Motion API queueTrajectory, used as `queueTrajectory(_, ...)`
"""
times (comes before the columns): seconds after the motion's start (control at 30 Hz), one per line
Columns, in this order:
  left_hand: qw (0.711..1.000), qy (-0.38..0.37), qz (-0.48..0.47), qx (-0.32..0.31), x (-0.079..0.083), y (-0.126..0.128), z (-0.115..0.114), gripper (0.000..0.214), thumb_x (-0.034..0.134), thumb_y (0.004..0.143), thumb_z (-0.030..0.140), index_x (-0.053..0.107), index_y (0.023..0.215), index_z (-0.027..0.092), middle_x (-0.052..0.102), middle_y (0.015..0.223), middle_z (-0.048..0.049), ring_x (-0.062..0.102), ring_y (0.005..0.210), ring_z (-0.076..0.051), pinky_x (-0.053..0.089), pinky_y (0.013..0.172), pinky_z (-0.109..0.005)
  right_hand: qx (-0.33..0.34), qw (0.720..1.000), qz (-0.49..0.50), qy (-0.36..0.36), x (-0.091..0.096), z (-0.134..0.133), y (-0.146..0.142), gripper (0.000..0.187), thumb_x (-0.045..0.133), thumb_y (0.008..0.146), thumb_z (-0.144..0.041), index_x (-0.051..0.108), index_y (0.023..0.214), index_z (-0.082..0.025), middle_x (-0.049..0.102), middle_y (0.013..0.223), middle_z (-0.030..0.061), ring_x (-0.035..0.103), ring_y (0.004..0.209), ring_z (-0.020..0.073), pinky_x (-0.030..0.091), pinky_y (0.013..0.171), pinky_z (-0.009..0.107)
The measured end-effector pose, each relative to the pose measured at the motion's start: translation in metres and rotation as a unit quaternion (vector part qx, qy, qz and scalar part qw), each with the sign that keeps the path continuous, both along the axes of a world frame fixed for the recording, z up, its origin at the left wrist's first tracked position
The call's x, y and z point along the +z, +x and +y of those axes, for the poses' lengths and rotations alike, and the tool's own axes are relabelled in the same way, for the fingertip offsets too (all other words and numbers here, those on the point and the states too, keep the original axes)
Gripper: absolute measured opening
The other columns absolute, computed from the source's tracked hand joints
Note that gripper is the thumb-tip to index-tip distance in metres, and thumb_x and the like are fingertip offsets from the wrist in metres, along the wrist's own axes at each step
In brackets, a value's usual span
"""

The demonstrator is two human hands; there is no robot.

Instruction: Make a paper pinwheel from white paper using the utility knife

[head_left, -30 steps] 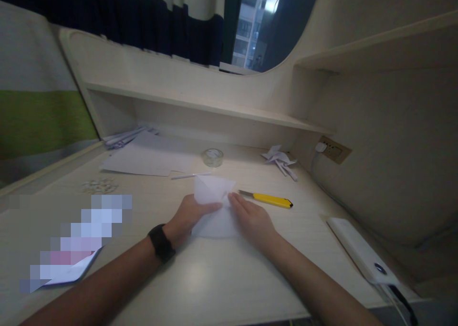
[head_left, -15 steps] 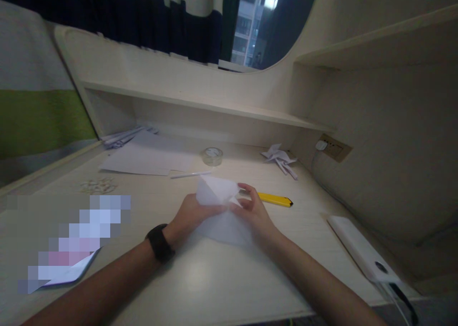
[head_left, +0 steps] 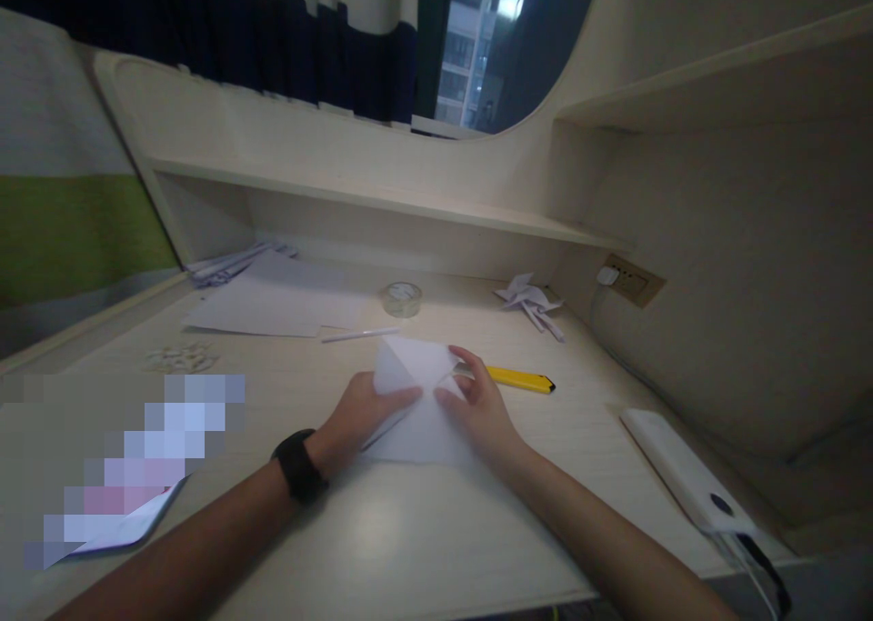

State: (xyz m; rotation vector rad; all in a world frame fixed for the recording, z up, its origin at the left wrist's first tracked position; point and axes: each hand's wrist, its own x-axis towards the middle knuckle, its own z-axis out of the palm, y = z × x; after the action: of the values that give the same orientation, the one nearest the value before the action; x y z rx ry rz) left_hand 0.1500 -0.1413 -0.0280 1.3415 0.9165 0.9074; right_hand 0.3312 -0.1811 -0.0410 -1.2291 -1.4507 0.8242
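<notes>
A white sheet of folded paper [head_left: 416, 394] lies on the pale desk [head_left: 423, 530] in front of me. My left hand [head_left: 365, 416], with a black watch on its wrist, rests on the sheet's left side, its fingers lying flat along a crease. My right hand [head_left: 477, 403] holds the sheet's right edge, thumb and fingers pinched on a raised flap near the top corner.
A yellow utility knife [head_left: 522, 381] lies just right of my right hand. A roll of clear tape [head_left: 402, 299], a thin white stick [head_left: 360, 334], loose white sheets [head_left: 273, 303], folded paper shapes [head_left: 536, 301], a white power bank [head_left: 686, 471] and small paper bits [head_left: 181, 359] sit around.
My right hand has lifted off the flat sheet and taken hold of its right flap, raising and folding it. The left hand stays pressed on the paper.
</notes>
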Motion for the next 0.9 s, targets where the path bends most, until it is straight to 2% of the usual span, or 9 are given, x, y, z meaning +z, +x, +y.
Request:
queueTrajectory(0.13, 1.000, -0.012, -0.001, -0.005, 0.0015, -0.0007, -0.0003, 0.044, 0.077, 0.066, 0.036, 0.069, 0.101, 0.012, 0.072, 0.097, -0.0122, 0.068, 0.082, -0.028, 0.055, 0.069, -0.037, 0.008, 0.999, 0.050, -0.002, 0.0044, -0.0033, -0.0015, 0.059, 0.061, 0.079, -0.034, 0.034, 0.130, -0.026, 0.059, 0.074, -0.0027, 0.059, 0.064, 0.0156, 0.047, 0.055, 0.024)
queueTrajectory(0.33, 0.999, 0.024, 0.036, 0.014, 0.0015, -0.0009, 0.0012, 0.045, 0.082, 0.059, 0.035, 0.071, 0.095, 0.012, 0.073, 0.093, -0.0112, 0.068, 0.084, -0.029, 0.055, 0.068, -0.035, -0.001, 0.998, 0.065, 0.005, 0.0050, -0.0063, -0.0052, 0.055, 0.062, 0.079, -0.028, 0.037, 0.127, -0.026, 0.055, 0.074, -0.0034, 0.057, 0.066, 0.0151, 0.046, 0.058, 0.024)
queueTrajectory(0.6, 0.999, 0.026, 0.022, 0.009, 0.0006, -0.0016, 0.0009, 0.044, 0.081, 0.061, 0.032, 0.070, 0.099, 0.012, 0.073, 0.095, -0.0114, 0.069, 0.083, -0.027, 0.055, 0.069, -0.035, 0.000, 0.994, 0.106, 0.000, 0.0082, -0.0089, -0.0080, 0.053, 0.066, 0.077, -0.027, 0.041, 0.124, -0.026, 0.051, 0.067, -0.0058, 0.055, 0.060, 0.0135, 0.043, 0.054, 0.023)
queueTrajectory(0.9, 0.999, 0.033, 0.021, 0.006, -0.0029, -0.0021, 0.0020, 0.046, 0.080, 0.063, 0.033, 0.070, 0.102, 0.012, 0.073, 0.098, -0.0118, 0.069, 0.084, -0.027, 0.056, 0.071, -0.036, -0.007, 0.994, 0.110, 0.009, 0.0082, -0.0093, -0.0087, 0.051, 0.067, 0.077, -0.029, 0.043, 0.122, -0.025, 0.056, 0.070, -0.0043, 0.055, 0.062, 0.0136, 0.043, 0.055, 0.024)
